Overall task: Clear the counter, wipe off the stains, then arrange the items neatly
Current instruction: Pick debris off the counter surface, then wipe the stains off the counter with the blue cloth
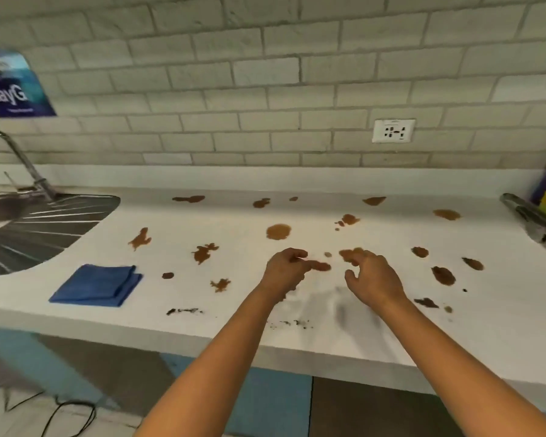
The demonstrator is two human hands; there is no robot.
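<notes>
Hands loosely curled, empty — left hand [286,270], right hand [371,275]; stains [278,231] partly hidden; edges blurred.

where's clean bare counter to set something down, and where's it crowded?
Free: the strip between the sink drainboard and the leftmost brown stain, above the blue cloth; also the front right corner of the counter, right of the right hand. Crowded: brown stains cover the middle around both hands, left hand included; dark crumbs line the front edge.
</notes>
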